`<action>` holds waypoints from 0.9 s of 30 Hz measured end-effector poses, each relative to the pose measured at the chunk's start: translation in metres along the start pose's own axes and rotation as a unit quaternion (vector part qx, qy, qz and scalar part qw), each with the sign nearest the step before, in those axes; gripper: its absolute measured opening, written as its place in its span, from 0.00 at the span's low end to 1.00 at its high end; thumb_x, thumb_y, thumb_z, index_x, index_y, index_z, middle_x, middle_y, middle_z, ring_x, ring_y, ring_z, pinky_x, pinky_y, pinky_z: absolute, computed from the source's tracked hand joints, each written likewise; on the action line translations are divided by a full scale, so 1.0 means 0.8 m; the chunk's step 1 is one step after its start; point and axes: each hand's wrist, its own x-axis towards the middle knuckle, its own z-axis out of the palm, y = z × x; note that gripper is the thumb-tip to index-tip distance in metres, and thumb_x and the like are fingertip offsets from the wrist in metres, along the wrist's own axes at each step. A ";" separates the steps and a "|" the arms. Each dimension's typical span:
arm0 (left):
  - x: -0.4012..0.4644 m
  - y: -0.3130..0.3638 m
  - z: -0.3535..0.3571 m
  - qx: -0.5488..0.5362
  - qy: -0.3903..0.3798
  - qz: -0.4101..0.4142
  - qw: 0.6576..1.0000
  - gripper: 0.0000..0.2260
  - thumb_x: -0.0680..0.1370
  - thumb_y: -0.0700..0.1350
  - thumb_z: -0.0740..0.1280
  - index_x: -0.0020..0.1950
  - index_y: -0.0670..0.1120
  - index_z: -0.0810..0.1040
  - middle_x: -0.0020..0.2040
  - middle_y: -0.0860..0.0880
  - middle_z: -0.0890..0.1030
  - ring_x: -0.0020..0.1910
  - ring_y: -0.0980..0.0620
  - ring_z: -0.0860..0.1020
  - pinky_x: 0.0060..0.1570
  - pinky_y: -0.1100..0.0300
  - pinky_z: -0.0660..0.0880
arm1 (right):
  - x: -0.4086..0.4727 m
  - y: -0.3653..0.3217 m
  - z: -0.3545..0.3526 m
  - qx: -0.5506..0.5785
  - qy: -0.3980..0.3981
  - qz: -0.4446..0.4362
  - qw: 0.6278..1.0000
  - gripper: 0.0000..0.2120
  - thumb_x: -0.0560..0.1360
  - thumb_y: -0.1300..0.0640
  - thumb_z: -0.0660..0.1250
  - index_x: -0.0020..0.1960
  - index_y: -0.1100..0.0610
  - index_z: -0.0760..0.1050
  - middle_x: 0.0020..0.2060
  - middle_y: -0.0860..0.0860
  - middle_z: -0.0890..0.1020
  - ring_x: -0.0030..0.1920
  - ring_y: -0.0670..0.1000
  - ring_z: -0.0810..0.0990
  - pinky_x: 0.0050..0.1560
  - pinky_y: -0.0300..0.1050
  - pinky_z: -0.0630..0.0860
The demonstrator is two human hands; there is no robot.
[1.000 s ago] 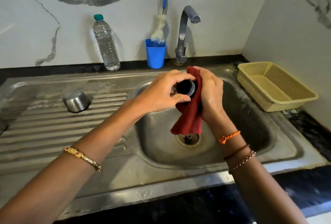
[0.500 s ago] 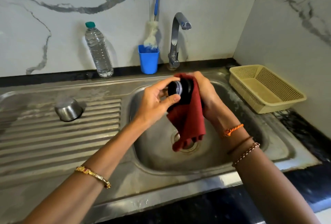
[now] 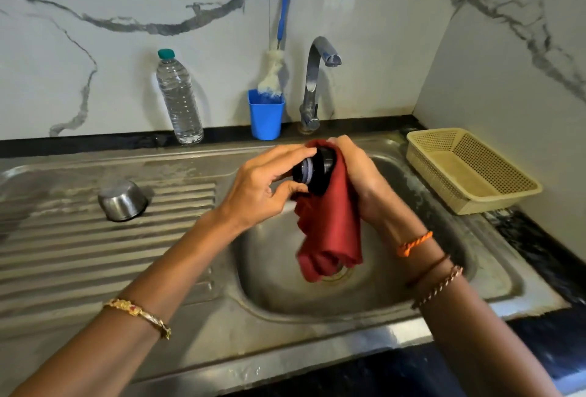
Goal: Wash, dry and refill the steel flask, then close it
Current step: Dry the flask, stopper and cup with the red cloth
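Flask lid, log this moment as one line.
step: drying | left hand: holds lid | right hand: wipes with red cloth | over sink

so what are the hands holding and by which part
Left hand pinches the black flask lid by its rim; right hand grips the red cloth bunched around it.

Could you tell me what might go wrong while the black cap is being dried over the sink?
The left hand holds the black cap only by its fingertips, so that grip could slip and drop it into the sink. The red cloth, held by the right hand, hangs near the drain and may pick up water there.
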 end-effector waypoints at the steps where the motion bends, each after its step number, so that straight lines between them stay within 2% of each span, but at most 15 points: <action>1: -0.001 0.002 -0.001 -0.006 -0.009 -0.032 0.999 0.20 0.72 0.43 0.69 0.61 0.36 0.74 0.56 0.47 0.75 0.53 0.55 0.76 0.54 0.64 0.76 | 0.001 -0.001 -0.003 0.041 -0.063 0.059 0.995 0.17 0.78 0.51 0.55 0.37 0.53 0.77 0.33 0.53 0.80 0.31 0.49 0.80 0.35 0.42 0.77; 3: -0.003 0.016 0.003 -0.084 0.029 -0.174 0.981 0.20 0.72 0.42 0.69 0.63 0.43 0.72 0.55 0.49 0.77 0.50 0.58 0.78 0.50 0.69 0.76 | -0.002 0.007 0.001 0.099 -0.115 0.077 0.985 0.21 0.78 0.44 0.55 0.36 0.52 0.79 0.33 0.53 0.81 0.31 0.52 0.80 0.38 0.49 0.78; 4: 0.000 0.027 0.009 -0.165 0.073 -0.273 0.945 0.18 0.74 0.40 0.68 0.63 0.44 0.72 0.53 0.49 0.79 0.47 0.59 0.79 0.48 0.69 0.77 | 0.000 0.017 0.005 0.085 -0.085 0.044 0.992 0.20 0.77 0.41 0.55 0.39 0.50 0.80 0.36 0.52 0.81 0.37 0.54 0.80 0.45 0.52 0.77; 6: 0.010 0.041 0.017 -0.362 0.132 -0.440 0.811 0.10 0.77 0.37 0.64 0.58 0.39 0.76 0.43 0.49 0.83 0.39 0.58 0.82 0.43 0.67 0.79 | 0.002 0.040 0.014 -0.093 0.066 -0.115 0.987 0.17 0.78 0.44 0.52 0.52 0.47 0.78 0.47 0.49 0.81 0.49 0.50 0.77 0.55 0.40 0.70; 7: 0.013 0.043 0.019 -0.403 0.141 -0.484 0.763 0.08 0.77 0.37 0.62 0.54 0.38 0.78 0.40 0.49 0.83 0.37 0.57 0.82 0.43 0.65 0.79 | -0.002 0.048 0.018 -0.181 0.154 -0.205 0.949 0.18 0.79 0.47 0.50 0.59 0.48 0.76 0.51 0.47 0.81 0.52 0.45 0.76 0.55 0.33 0.67; 8: 0.013 0.043 0.020 -0.399 0.133 -0.502 0.756 0.07 0.77 0.37 0.63 0.52 0.39 0.79 0.40 0.48 0.83 0.38 0.55 0.82 0.45 0.63 0.79 | -0.009 0.052 0.022 -0.214 0.202 -0.263 0.919 0.20 0.79 0.48 0.48 0.63 0.49 0.73 0.53 0.46 0.80 0.53 0.41 0.74 0.52 0.27 0.65; 10: 0.009 0.039 0.015 -0.275 0.104 -0.453 0.841 0.09 0.75 0.36 0.66 0.55 0.41 0.79 0.47 0.46 0.83 0.45 0.53 0.81 0.52 0.59 0.78 | -0.019 0.058 0.023 -0.219 0.225 -0.300 0.901 0.22 0.78 0.47 0.48 0.66 0.50 0.71 0.51 0.43 0.77 0.50 0.36 0.71 0.50 0.22 0.64; 12: 0.000 0.037 0.009 -0.118 0.062 -0.346 0.929 0.18 0.73 0.36 0.70 0.62 0.43 0.76 0.53 0.48 0.80 0.50 0.53 0.80 0.53 0.63 0.76 | -0.021 0.061 0.018 -0.198 0.212 -0.280 0.915 0.21 0.77 0.47 0.50 0.65 0.49 0.73 0.50 0.42 0.78 0.50 0.38 0.74 0.52 0.30 0.69; 14: -0.006 0.039 0.005 -0.072 0.047 -0.270 0.959 0.21 0.70 0.37 0.71 0.63 0.41 0.75 0.55 0.51 0.77 0.50 0.57 0.79 0.51 0.70 0.75 | -0.012 0.050 0.013 -0.108 0.167 -0.212 0.957 0.17 0.78 0.49 0.54 0.59 0.50 0.78 0.50 0.46 0.82 0.52 0.44 0.79 0.55 0.41 0.74; 16: -0.014 0.040 0.001 -0.082 0.041 -0.227 0.970 0.23 0.68 0.39 0.70 0.63 0.43 0.74 0.54 0.55 0.75 0.50 0.64 0.77 0.50 0.72 0.74 | -0.008 0.039 0.011 0.025 0.088 -0.074 0.993 0.14 0.78 0.52 0.58 0.52 0.56 0.81 0.45 0.55 0.84 0.47 0.53 0.82 0.53 0.53 0.78; 19: -0.030 0.041 0.000 -0.107 0.063 -0.284 0.951 0.21 0.68 0.35 0.72 0.57 0.52 0.75 0.52 0.57 0.77 0.49 0.68 0.76 0.49 0.73 0.74 | -0.007 0.046 0.019 0.130 0.018 0.078 0.988 0.13 0.77 0.53 0.61 0.47 0.59 0.80 0.35 0.60 0.82 0.37 0.59 0.82 0.39 0.56 0.81; 21: -0.038 0.043 0.006 -0.136 0.125 -0.376 0.908 0.17 0.69 0.35 0.72 0.50 0.54 0.78 0.47 0.56 0.81 0.45 0.64 0.79 0.47 0.71 0.75 | -0.011 0.061 0.030 0.033 0.075 -0.013 0.997 0.12 0.78 0.52 0.59 0.45 0.52 0.81 0.39 0.56 0.83 0.44 0.59 0.82 0.49 0.56 0.79; 24: -0.028 0.046 0.002 -0.315 0.180 -0.532 0.765 0.08 0.73 0.32 0.67 0.40 0.44 0.79 0.30 0.55 0.81 0.32 0.61 0.80 0.38 0.68 0.78 | -0.032 0.087 0.048 -0.237 0.155 -0.221 0.933 0.17 0.78 0.48 0.55 0.65 0.46 0.72 0.55 0.47 0.79 0.55 0.44 0.75 0.51 0.35 0.67; 25: -0.026 0.044 -0.005 -0.329 0.159 -0.543 0.756 0.07 0.73 0.32 0.66 0.39 0.42 0.78 0.28 0.54 0.81 0.30 0.61 0.80 0.37 0.68 0.78 | -0.036 0.091 0.051 -0.256 0.146 -0.244 0.924 0.21 0.77 0.47 0.55 0.69 0.47 0.68 0.58 0.46 0.77 0.56 0.42 0.73 0.49 0.31 0.64; 27: -0.028 0.042 -0.023 -0.290 0.122 -0.526 0.790 0.08 0.72 0.31 0.67 0.41 0.43 0.79 0.27 0.54 0.81 0.30 0.61 0.80 0.37 0.67 0.79 | -0.030 0.096 0.054 -0.211 0.101 -0.267 0.935 0.22 0.77 0.48 0.54 0.69 0.50 0.67 0.58 0.44 0.75 0.57 0.39 0.72 0.52 0.26 0.64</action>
